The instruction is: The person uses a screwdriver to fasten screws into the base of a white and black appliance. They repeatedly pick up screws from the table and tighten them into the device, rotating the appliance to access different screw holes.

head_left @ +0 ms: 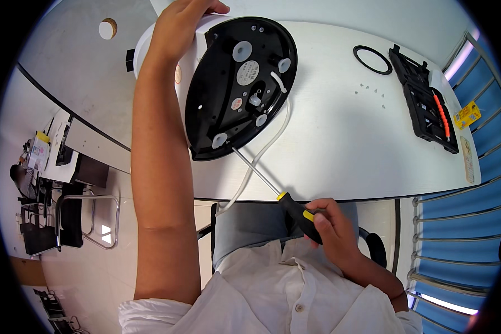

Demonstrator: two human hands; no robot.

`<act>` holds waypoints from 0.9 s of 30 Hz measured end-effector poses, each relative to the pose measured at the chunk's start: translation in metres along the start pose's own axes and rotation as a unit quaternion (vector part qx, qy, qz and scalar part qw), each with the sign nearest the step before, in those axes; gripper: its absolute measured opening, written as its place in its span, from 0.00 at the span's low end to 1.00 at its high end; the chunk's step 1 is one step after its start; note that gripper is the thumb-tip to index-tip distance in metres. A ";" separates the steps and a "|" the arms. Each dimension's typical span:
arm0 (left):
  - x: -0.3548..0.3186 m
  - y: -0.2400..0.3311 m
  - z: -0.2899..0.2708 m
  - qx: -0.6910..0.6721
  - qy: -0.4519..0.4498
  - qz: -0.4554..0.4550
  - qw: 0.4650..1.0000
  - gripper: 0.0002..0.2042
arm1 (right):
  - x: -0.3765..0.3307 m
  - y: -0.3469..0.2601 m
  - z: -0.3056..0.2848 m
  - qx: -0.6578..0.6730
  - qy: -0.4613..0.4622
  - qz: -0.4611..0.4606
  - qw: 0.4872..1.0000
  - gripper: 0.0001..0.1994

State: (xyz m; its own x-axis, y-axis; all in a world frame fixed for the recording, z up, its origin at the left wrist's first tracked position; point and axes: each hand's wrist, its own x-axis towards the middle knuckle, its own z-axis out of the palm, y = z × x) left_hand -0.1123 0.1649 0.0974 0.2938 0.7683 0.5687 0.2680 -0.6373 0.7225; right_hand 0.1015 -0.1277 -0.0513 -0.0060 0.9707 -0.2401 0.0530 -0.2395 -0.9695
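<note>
Currently, head view: left hand [179,26] is gripping the white appliance [190,67] tipped on the table [339,139], right hand [331,228] is clenching the screwdriver [278,195] at its black base [240,83]; keeping tip square should help.

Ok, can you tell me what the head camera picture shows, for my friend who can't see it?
A person's left hand steadies a white round appliance tipped on its side on a white table, while the right hand holds a black-and-yellow-handled screwdriver with its tip at the appliance's black base. To the right lie a black rubber ring, tiny screws and an open black tool case.
</note>
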 end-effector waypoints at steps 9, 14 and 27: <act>0.000 -0.002 0.001 -0.024 0.005 -0.010 1.000 0.19 | -0.002 0.002 0.003 -0.082 -0.052 -0.016 0.995 0.19; -0.001 -0.002 -0.002 -0.022 0.003 -0.001 1.000 0.18 | -0.008 -0.002 0.006 -0.196 -0.043 -0.089 0.976 0.21; -0.001 -0.002 -0.001 -0.032 0.011 -0.009 0.999 0.18 | -0.002 -0.006 -0.013 0.246 -0.075 0.149 0.955 0.14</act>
State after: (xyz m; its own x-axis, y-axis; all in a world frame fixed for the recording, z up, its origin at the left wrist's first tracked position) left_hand -0.1140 0.1656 0.0964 0.2696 0.7811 0.5633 0.2136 -0.6188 0.7559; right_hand 0.1142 -0.1281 -0.0439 -0.2095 0.8532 -0.4776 -0.4002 -0.5205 -0.7543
